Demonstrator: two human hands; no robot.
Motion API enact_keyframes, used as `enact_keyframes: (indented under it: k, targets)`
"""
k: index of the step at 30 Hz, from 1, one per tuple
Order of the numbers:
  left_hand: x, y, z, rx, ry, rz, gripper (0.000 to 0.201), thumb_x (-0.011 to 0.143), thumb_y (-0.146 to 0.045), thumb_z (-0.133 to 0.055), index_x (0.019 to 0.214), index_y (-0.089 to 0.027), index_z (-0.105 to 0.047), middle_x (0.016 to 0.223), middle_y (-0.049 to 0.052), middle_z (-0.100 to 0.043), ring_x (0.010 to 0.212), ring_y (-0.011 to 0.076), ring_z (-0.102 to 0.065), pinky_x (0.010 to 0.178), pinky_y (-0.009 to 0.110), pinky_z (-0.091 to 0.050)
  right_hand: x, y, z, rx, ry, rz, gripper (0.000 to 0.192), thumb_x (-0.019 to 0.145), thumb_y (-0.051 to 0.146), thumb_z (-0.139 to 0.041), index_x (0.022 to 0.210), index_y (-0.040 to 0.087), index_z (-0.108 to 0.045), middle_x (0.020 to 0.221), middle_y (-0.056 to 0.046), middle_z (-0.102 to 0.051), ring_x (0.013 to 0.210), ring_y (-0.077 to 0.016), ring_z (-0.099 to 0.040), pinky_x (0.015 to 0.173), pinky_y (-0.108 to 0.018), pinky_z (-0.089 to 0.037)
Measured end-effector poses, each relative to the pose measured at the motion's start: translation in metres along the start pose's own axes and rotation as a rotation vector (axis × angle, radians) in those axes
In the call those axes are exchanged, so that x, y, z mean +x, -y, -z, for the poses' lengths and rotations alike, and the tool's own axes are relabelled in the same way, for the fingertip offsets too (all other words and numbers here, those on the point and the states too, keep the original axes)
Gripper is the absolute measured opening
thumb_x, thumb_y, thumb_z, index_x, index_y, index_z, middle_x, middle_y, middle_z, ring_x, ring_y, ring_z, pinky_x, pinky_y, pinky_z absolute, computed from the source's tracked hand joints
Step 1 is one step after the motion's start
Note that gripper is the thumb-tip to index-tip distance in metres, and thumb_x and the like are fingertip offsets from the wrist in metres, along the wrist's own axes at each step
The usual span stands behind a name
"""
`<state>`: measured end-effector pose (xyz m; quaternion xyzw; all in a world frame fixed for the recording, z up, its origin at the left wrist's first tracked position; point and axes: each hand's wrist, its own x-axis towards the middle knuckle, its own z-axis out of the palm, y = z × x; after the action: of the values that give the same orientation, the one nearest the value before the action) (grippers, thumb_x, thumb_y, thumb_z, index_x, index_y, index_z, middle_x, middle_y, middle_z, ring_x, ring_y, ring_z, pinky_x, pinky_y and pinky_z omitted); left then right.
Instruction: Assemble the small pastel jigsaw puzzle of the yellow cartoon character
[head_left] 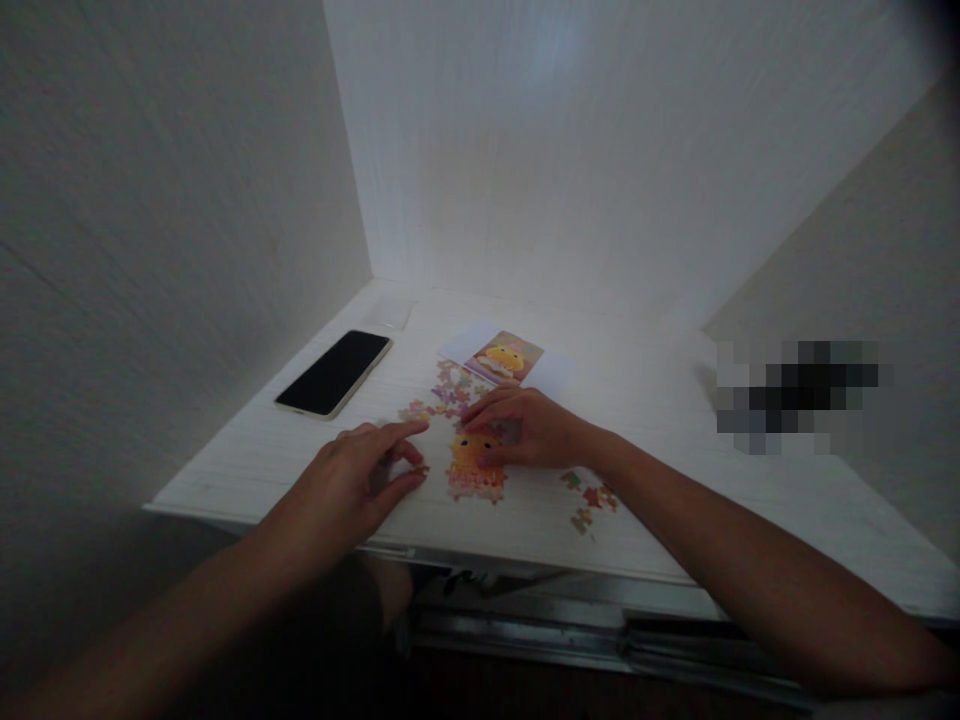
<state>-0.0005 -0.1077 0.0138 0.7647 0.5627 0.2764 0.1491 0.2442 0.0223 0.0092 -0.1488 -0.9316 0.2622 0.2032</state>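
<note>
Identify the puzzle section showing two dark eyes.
The yellow section, partly covered by the right hand. The loose pieces just beyond it and the small cluster beside the right forearm show no eyes.

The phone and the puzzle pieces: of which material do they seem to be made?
Phone: seemingly smooth glass in front, from its even black face.
Puzzle pieces: probably printed cardboard, from their flat, coloured, knobbed shapes; finish hard to tell.
</note>
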Motion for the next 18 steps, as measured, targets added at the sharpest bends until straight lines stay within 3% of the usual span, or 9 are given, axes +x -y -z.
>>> enact_keyframes:
  k: [4, 9, 13, 18]
  targets:
    - [-0.003, -0.002, -0.003, -0.014, -0.033, -0.024, 0.039, 0.087, -0.034, -0.061, 0.124, -0.022, -0.057, 0.099, 0.003, -0.072, 0.091, 0.02, -0.065, 0.084, 0.035, -0.05, 0.001, 0.0, -0.001, -0.017, -0.009, -0.002, 0.034, 0.076, 0.038, -0.077, 0.107, 0.026, -0.072, 0.114, -0.005, -0.071, 0.106, -0.0189, -0.064, 0.1, -0.04, -0.044]
    - [-0.008, -0.022, -0.014, -0.04, 0.004, -0.048, 0.022, 0.088, -0.031, -0.061, 0.109, -0.024, -0.064, 0.103, 0.003, -0.07, 0.096, 0.0208, -0.064, 0.085, 0.035, -0.05, 0.001, 0.002, -0.001, -0.042, 0.005, -0.005, 0.031, 0.079, 0.039, -0.074, 0.106, 0.025, -0.073, 0.114, -0.005, -0.07, 0.107, -0.0183, -0.064, 0.101, -0.039, -0.044]
    - [-0.007, -0.035, -0.025, -0.043, 0.053, -0.161, 0.01, 0.088, -0.022, -0.06, 0.095, -0.024, -0.068, 0.096, 0.002, -0.072, 0.093, 0.0205, -0.063, 0.089, 0.038, -0.048, 0.001, 0.001, -0.001, -0.038, -0.004, 0.013, 0.03, 0.079, 0.037, -0.075, 0.106, 0.025, -0.073, 0.114, -0.005, -0.07, 0.107, -0.0183, -0.064, 0.101, -0.04, -0.043]
    - [-0.003, -0.032, -0.033, -0.068, 0.066, -0.307, 0.012, 0.09, -0.018, -0.06, 0.09, -0.023, -0.071, 0.095, 0.003, -0.073, 0.091, 0.0202, -0.063, 0.085, 0.036, -0.049, 0.0, -0.001, -0.002, -0.027, -0.011, 0.02, 0.03, 0.078, 0.036, -0.075, 0.106, 0.027, -0.073, 0.114, -0.005, -0.07, 0.108, -0.0188, -0.064, 0.102, -0.041, -0.042]
